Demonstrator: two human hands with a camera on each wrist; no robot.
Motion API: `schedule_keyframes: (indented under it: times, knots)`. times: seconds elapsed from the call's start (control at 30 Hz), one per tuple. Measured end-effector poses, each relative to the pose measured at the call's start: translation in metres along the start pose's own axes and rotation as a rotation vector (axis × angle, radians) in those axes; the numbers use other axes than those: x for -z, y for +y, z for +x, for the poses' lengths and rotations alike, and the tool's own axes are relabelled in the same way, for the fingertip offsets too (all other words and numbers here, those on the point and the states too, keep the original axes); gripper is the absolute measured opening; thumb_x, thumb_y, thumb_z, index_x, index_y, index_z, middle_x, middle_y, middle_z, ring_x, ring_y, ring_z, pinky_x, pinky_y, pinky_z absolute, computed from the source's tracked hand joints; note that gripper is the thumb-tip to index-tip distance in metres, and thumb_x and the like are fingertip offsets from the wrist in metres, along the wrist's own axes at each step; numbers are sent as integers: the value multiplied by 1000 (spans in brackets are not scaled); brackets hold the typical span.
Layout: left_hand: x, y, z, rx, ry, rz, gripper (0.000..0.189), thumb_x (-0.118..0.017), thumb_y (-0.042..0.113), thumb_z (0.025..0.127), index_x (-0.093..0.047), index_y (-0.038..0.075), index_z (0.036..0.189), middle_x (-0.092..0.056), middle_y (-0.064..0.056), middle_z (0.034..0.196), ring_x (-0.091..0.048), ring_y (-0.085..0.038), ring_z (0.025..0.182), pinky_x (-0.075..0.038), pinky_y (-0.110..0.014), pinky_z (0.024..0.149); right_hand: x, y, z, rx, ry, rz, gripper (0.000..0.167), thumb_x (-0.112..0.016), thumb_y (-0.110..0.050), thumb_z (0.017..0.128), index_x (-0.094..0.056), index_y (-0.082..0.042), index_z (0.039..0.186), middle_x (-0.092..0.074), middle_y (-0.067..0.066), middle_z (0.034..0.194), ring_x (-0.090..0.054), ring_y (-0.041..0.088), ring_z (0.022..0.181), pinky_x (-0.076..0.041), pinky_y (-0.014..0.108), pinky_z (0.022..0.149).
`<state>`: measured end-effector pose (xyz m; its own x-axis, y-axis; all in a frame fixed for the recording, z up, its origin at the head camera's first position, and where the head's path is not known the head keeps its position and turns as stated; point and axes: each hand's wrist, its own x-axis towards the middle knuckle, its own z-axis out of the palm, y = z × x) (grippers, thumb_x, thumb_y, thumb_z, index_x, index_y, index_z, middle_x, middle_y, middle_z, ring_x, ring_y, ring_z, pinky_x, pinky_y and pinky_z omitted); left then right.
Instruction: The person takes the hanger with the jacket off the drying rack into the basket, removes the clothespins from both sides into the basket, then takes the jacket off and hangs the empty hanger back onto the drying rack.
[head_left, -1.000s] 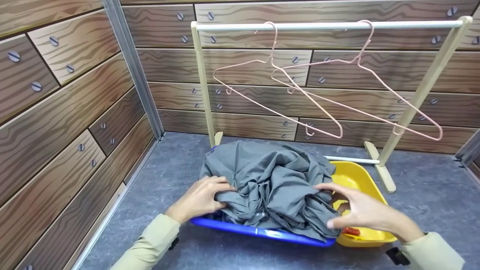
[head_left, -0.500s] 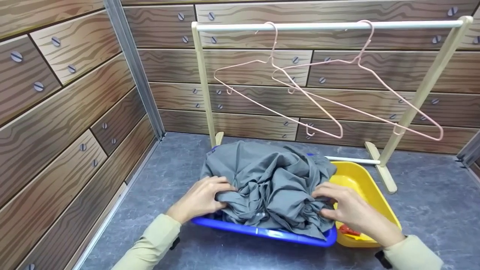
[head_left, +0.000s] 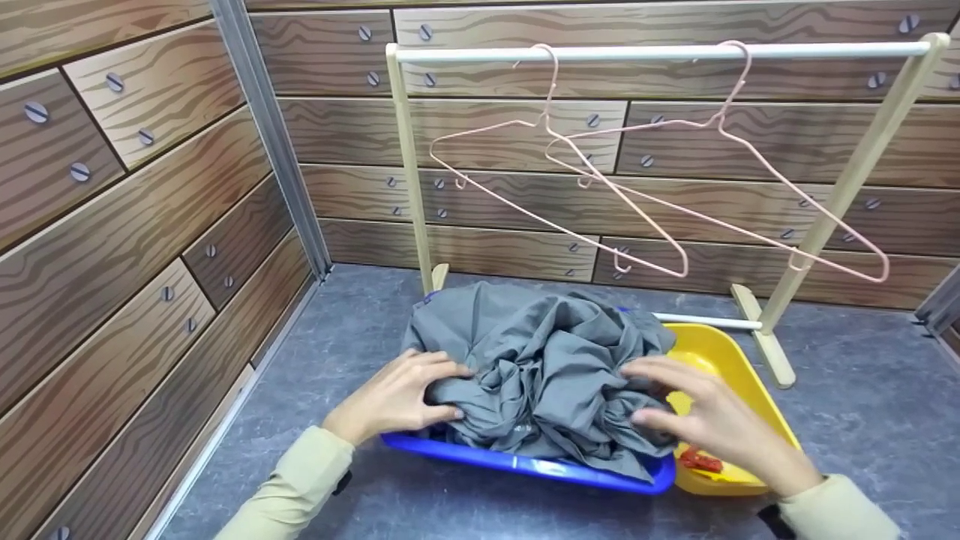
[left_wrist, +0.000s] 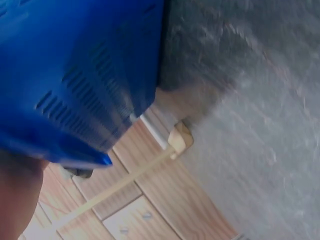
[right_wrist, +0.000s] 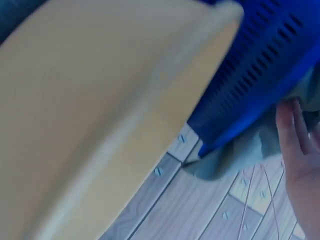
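A heap of crumpled grey cloth (head_left: 517, 352), perhaps a garment, fills the blue basket (head_left: 525, 466) and hangs over its rim. My left hand (head_left: 401, 394) lies at the heap's left side, thumb and fingers apart on the fabric. On the right side, my right hand (head_left: 701, 409) touches the cloth with its fingertips, the thumb spread away from them. In the left wrist view the basket's slotted wall (left_wrist: 85, 75) shows, with part of the left hand (left_wrist: 20, 195) at the edge. The right wrist view catches fingers (right_wrist: 290, 130) against the cloth.
A yellow tray (head_left: 724, 360) with red items (head_left: 701, 460) in it stands right of the basket. Behind rises a wooden rack (head_left: 847, 187) with a white rail (head_left: 637, 52). Two pink hangers, a left one (head_left: 637, 199) and a right one (head_left: 780, 184), hang from it. Wood-patterned walls enclose the space.
My right hand came in leftward to the cloth and bunched its right edge, then its thumb and fingers spread. The left hand's thumb has parted from its fingers. The cloth stays in the basket.
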<state>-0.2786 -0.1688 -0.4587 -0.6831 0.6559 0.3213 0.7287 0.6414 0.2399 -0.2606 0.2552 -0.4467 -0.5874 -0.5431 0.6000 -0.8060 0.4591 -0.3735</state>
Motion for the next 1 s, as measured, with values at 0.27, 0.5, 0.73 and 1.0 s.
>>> schedule_keyframes:
  times: [0.27,0.5,0.73,1.0]
  knots:
    - [15,-13,4,108,170,-30,40,-53,41,100,-60,20,134,-62,1,125,-53,-19,118,-36,-50,104,20,26,5,-287,188,-22,29,-68,-3,92,-70,-11,120,-68,0,111,-59,6,88,-47,12,73]
    - [28,-50,20,389,279,-54,29,-66,20,95,-65,9,122,-59,-5,118,-58,-25,108,-47,-43,93,21,53,19,-490,-45,-22,43,-60,-29,99,-56,-9,137,-58,15,132,-62,27,104,-54,39,82]
    - [19,-76,41,454,152,-93,53,-74,28,89,-55,8,134,-58,-16,124,-58,-34,110,-46,-49,93,14,75,37,-544,-220,75,53,-59,-14,98,-39,0,146,-48,30,138,-57,42,111,-49,53,89]
    - [24,-83,66,392,59,-82,53,-77,17,85,-57,3,132,-62,-13,112,-59,-29,101,-47,-45,90,10,87,55,-517,-248,-4,55,-64,-18,95,-45,2,142,-55,30,128,-56,42,107,-46,54,87]
